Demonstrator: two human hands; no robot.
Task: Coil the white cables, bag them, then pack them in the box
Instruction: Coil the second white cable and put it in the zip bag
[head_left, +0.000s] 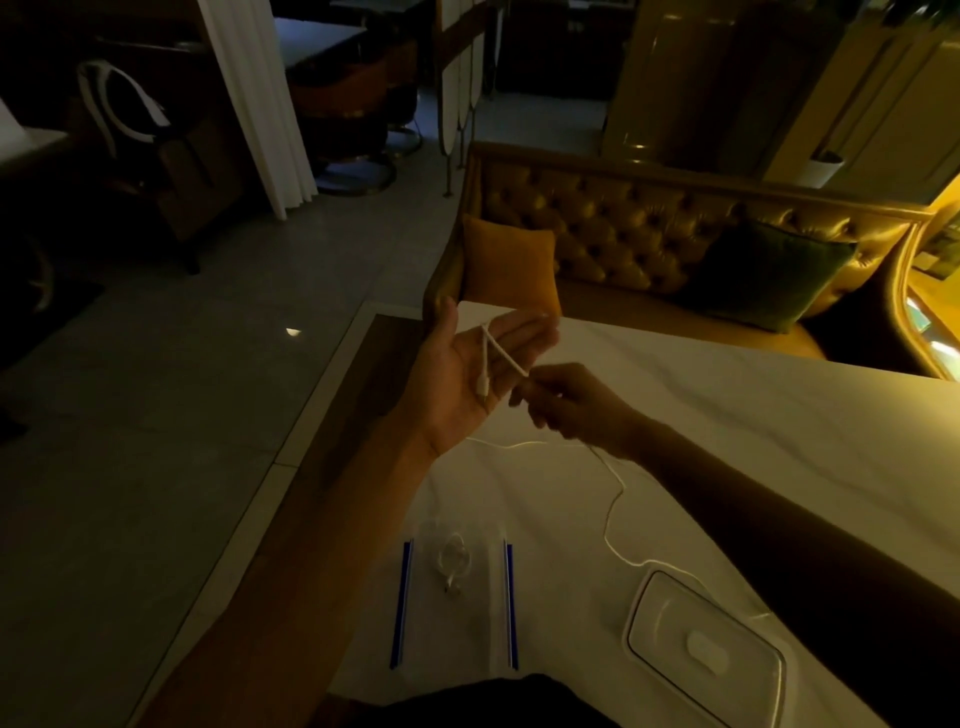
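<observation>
My left hand (470, 371) is held palm up above the table's far left corner, fingers stretched out. A white cable (501, 353) crosses its fingers in a V, and the plug end lies on the palm. My right hand (566, 402) pinches the cable just right of the left fingers. The cable's loose length (613, 512) trails down over the white table (753, 431) towards the box. A clear zip bag (457, 597) with blue edge strips lies near the front edge, a coiled white cable (453, 564) inside it. A clear plastic box (706, 642) sits at the front right.
A gold tufted sofa (623, 234) with an orange cushion (511, 267) and a green cushion (769, 270) stands behind the table. Grey tiled floor (208, 415) lies to the left. Dark chairs and a white curtain (254, 98) are further back.
</observation>
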